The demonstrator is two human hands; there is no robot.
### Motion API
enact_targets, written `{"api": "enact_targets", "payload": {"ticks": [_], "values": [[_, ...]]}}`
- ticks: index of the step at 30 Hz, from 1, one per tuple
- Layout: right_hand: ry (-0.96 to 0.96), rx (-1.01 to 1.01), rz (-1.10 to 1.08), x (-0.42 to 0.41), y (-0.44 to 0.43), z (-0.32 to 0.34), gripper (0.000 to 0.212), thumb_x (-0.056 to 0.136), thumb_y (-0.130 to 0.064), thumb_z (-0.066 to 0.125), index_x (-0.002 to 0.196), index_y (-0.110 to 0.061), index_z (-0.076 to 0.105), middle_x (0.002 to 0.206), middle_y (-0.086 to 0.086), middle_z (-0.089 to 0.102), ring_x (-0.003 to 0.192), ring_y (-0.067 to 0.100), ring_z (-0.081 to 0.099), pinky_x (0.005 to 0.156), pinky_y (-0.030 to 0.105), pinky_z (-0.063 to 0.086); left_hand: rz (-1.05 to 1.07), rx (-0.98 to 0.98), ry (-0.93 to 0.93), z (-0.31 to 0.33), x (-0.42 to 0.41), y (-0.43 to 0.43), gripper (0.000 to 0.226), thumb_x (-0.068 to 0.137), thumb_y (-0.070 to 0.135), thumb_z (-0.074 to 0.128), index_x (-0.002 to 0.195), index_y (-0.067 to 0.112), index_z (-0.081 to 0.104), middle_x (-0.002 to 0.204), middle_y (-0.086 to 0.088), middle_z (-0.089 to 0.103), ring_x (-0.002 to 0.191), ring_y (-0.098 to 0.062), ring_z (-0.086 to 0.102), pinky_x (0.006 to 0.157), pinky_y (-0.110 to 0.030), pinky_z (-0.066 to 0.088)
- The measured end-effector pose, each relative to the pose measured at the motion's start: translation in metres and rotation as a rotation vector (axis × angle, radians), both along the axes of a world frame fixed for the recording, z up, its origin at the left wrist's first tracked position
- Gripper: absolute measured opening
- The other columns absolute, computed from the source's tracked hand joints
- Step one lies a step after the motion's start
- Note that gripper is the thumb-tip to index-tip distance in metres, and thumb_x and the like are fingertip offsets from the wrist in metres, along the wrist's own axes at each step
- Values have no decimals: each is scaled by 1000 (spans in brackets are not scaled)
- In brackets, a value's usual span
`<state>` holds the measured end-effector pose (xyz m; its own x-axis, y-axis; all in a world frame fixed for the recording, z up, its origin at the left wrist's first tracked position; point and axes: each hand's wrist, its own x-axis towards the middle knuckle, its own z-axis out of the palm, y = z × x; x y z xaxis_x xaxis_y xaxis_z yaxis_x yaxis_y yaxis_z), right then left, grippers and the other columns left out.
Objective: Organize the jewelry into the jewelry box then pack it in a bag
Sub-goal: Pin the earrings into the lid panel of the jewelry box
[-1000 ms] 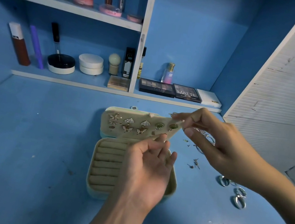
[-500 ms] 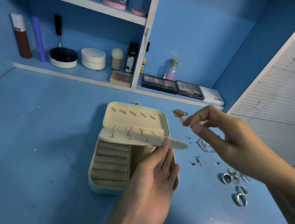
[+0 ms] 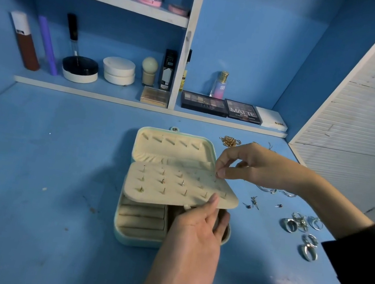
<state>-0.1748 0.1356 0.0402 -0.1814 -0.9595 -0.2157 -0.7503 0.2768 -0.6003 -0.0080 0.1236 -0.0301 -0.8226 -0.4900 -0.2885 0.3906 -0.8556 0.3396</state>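
A cream jewelry box [image 3: 138, 237] lies open on the blue table, its lid [image 3: 172, 149] flat behind it. A cream earring panel [image 3: 174, 186] is folded down over the box, with earring posts sticking up through it. My left hand [image 3: 192, 239] holds the panel's front edge, thumb on top. My right hand [image 3: 247, 164] pinches something small at the panel's far right corner; what it pinches is too small to tell. Silver rings [image 3: 301, 227], small studs [image 3: 254, 202] and a gold chain [image 3: 230, 141] lie loose on the table to the right.
Shelves at the back hold cosmetics: eyeshadow palettes [image 3: 219, 106], a perfume bottle [image 3: 219, 84], round jars [image 3: 118, 70] and tubes. A white slatted panel [image 3: 371, 118] closes the right side. The table's left half [image 3: 40, 167] is bare blue surface.
The earring panel swung down from upright, front face showing, to flat over the box, with its back and posts up. My right hand came down to its far right corner.
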Motion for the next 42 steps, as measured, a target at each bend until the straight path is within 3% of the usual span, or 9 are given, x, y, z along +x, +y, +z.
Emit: {"api": "enact_targets", "payload": {"ticks": [7,9,13,22,25,28,34,39,42], "values": [[92,-32,34,4,0,1,15,88,-12,62,83,-25,66,88,-12,69,85,0,59,85,23,47,15,13,-2,1,1,1,70,66,9,66,135,14,51,127,-3,62,107,-15,59,107,-34,37],[123,-38,44,5,0,1,16,88,-13,62,82,-28,65,88,-13,69,83,-2,58,85,24,47,13,11,-16,2,1,2,69,68,1,70,134,13,52,128,-4,62,108,-16,58,108,-35,36],[186,-46,56,6,0,1,17,88,-15,61,81,-31,63,86,-16,68,81,1,59,84,29,49,14,24,-13,5,1,2,59,71,5,67,129,12,55,124,-5,64,103,-17,57,105,-35,36],[384,-68,138,12,1,-4,9,89,-20,59,92,-19,68,93,-12,64,80,-7,51,76,10,40,18,9,-7,7,2,1,47,72,8,61,119,16,58,112,-3,64,101,-18,54,98,-33,38],[422,-12,140,12,-3,1,11,90,-22,58,92,-23,69,94,-14,65,81,-9,49,76,10,36,14,14,-16,8,2,2,35,71,8,61,106,16,61,105,-3,63,95,-15,54,96,-31,38],[384,27,137,10,-7,11,14,88,-19,60,91,-27,71,90,-18,68,81,-8,55,79,15,43,7,20,-20,8,2,1,26,71,9,62,96,16,62,99,-3,63,86,-14,54,88,-30,38],[359,61,96,8,-7,11,8,84,-21,66,87,-26,72,88,-16,67,78,-14,51,74,13,41,7,39,-12,6,1,2,31,70,10,62,101,15,63,100,-3,64,84,-14,52,86,-30,37],[286,31,61,4,-3,7,8,81,-23,68,82,-29,72,86,-16,69,84,-4,54,84,32,48,14,26,-12,5,1,1,46,70,9,62,116,15,60,107,-3,65,93,-16,53,94,-31,38],[228,22,59,1,-2,8,9,81,-22,69,83,-31,71,86,-15,69,86,1,57,85,32,48,16,17,-13,4,1,1,57,71,8,63,128,12,56,123,-5,64,100,-16,54,101,-33,37]]}}
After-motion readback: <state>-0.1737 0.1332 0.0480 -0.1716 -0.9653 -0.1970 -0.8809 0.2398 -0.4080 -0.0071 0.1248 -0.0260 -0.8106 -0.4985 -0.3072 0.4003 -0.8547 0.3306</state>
